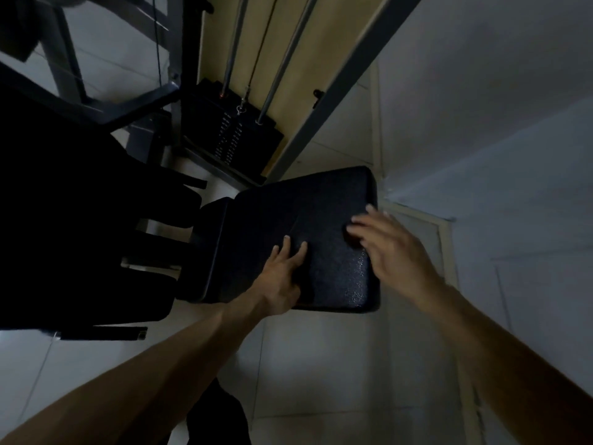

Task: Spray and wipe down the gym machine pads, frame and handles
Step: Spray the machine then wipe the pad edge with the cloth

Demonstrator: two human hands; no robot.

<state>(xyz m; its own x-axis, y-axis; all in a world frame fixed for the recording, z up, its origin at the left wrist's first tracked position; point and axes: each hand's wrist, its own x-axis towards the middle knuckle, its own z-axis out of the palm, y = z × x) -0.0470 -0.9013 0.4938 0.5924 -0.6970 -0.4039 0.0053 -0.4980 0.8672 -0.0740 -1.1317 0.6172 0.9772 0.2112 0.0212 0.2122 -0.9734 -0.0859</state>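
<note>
Left grip point(284, 277) flat, fingers straight, on pebbled black pad point(305, 203); right grip point(394, 248) spread, blurred

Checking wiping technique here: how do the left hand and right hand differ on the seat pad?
The left hand lies at the seat pad's near edge; the right hand is by its right side. The left hand's fingers lie straight and close together; the right hand's are spread. The left hand looks sharp, the right hand blurred. Both are bare and open.
</note>
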